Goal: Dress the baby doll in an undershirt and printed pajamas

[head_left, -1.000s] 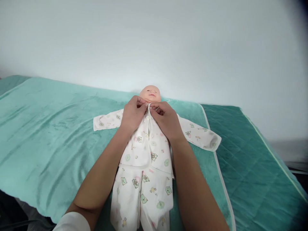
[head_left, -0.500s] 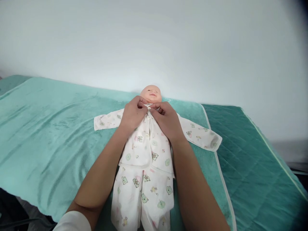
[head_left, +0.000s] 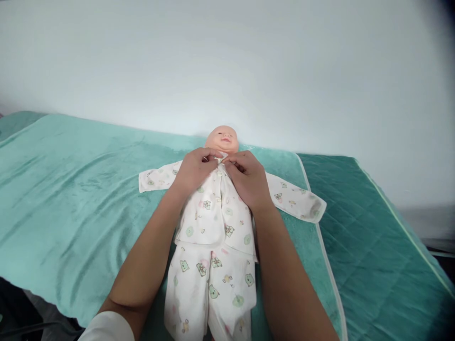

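Note:
A baby doll (head_left: 223,138) lies on its back, head toward the wall, dressed in a white printed jacket (head_left: 204,222) and matching trousers (head_left: 231,289). Both sleeves stretch out sideways. My left hand (head_left: 197,170) pinches one front edge of the jacket at the collar, just below the doll's chin. Opposite it, my right hand (head_left: 247,177) pinches the other edge, the fingertips of both hands nearly meeting. Fingers cover most of the topmost fastening. Lower down, the jacket's front edges lie close together over the doll's belly.
A light green blanket (head_left: 88,203) with folds spreads under the doll. To the right, a darker green quilted cover (head_left: 369,237) shows beyond its pale edging. A white wall (head_left: 227,61) rises behind. Dark items and a cable (head_left: 39,327) sit at the lower left.
Both hands stay at the collar with small finger shifts. My left hand has moved slightly down and left, showing more of the doll's neck. The right-hand sleeve has shifted slightly inward.

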Available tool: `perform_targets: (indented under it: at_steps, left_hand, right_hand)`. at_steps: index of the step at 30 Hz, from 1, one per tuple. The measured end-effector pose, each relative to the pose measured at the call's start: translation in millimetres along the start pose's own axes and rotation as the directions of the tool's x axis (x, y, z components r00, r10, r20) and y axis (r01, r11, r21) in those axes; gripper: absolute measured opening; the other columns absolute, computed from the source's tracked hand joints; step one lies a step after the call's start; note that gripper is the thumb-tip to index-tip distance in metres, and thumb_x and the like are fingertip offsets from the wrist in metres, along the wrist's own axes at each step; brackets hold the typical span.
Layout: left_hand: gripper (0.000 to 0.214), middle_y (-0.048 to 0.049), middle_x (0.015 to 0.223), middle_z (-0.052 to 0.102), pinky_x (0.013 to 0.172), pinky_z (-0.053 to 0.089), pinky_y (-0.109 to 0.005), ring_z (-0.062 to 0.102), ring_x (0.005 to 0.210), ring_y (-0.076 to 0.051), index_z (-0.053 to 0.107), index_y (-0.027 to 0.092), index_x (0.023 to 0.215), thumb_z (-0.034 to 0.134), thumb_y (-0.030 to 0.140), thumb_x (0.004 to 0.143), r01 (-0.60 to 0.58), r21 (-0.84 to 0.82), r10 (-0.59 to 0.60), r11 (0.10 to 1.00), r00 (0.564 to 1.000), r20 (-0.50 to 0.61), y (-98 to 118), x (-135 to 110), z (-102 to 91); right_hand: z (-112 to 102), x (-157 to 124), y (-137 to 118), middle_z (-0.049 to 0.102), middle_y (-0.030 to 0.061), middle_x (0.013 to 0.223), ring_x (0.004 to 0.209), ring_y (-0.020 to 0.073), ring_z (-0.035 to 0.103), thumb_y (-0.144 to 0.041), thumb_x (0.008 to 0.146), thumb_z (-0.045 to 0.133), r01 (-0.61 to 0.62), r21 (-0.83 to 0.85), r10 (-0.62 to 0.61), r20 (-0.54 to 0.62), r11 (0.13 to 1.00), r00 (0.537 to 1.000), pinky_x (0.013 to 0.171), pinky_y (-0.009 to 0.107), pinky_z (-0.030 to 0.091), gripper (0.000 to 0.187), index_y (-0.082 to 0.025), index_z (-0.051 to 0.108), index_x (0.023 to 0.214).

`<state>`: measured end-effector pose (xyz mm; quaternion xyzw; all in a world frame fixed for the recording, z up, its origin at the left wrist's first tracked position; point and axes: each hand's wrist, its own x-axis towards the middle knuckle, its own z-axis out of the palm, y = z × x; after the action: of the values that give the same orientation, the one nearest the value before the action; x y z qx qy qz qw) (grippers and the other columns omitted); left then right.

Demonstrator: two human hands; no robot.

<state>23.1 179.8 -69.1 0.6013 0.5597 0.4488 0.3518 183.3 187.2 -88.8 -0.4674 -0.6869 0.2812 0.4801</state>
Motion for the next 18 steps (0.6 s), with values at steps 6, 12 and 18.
perform_targets:
  at_steps: [6,12,18]
  left_hand:
    - [0.029,-0.0044,0.105,0.069,0.097,0.048,-0.034,0.065,0.096,-0.019,0.082,0.023,0.099,0.055,0.018,0.088,-0.064,0.200,0.072,0.978,0.997,-0.030,-1,0,0.5]
    - [0.032,-0.0039,0.104,0.069,0.098,0.050,-0.033,0.066,0.098,-0.018,0.081,0.024,0.100,0.053,0.014,0.089,-0.104,0.235,0.114,0.966,0.993,-0.030,-4,1,1.7]
    - [0.031,-0.0043,0.109,0.071,0.101,0.048,-0.034,0.066,0.105,-0.019,0.081,0.023,0.098,0.053,0.012,0.088,-0.077,0.181,0.086,0.980,0.995,-0.042,-3,2,1.3]
  right_hand:
    - [-3,-8,-1,0.063,0.0047,0.098,0.091,0.0201,0.062,-0.032,0.094,0.060,0.075,-0.089,-0.077,-0.021,0.993,0.997,0.085,0.038,0.049,0.020,-0.025,0.078,0.087]
    - [-2,-14,-2,0.062,0.0059,0.098,0.095,0.0229,0.062,-0.033,0.096,0.060,0.069,-0.133,-0.075,-0.039,0.989,0.996,0.089,0.042,0.050,0.022,-0.025,0.078,0.086]
    - [-2,-15,-4,0.061,0.0087,0.106,0.101,0.0264,0.058,-0.034,0.098,0.054,0.066,-0.271,-0.076,-0.026,0.960,0.997,0.093,0.046,0.049,0.027,-0.026,0.080,0.096]
